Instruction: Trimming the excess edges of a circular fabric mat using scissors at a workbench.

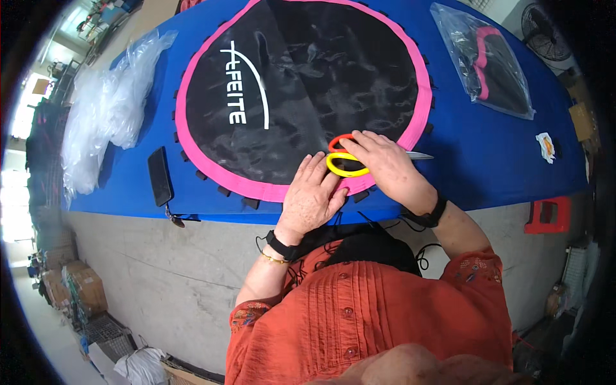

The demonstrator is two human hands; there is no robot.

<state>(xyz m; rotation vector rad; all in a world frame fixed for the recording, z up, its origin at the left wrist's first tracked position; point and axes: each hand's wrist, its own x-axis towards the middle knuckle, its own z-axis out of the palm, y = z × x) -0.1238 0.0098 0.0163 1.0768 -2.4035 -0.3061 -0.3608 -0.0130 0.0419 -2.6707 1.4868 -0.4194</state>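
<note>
A round black mesh mat [340, 70] with a pink border and small black tabs around its rim lies flat on the blue table. My left hand [311, 199] rests on its near edge, fingers stretched out over the border and the mesh, thumb apart. Over a pair of scissors [346, 172] is my right hand [391, 168], its fingers covering the middle of them. The red and yellow handle loops stick out to the left, beside my left fingertips, and a metal blade points right. The covered part of the scissors is hidden.
Crumpled clear plastic [115, 109] covers the table's left end, with a black phone [160, 176] closer in. At the far right lies a bagged black and pink piece [494, 64], and nearer a small wrapper [546, 147]. A red stool [549, 215] stands beyond the table's right edge.
</note>
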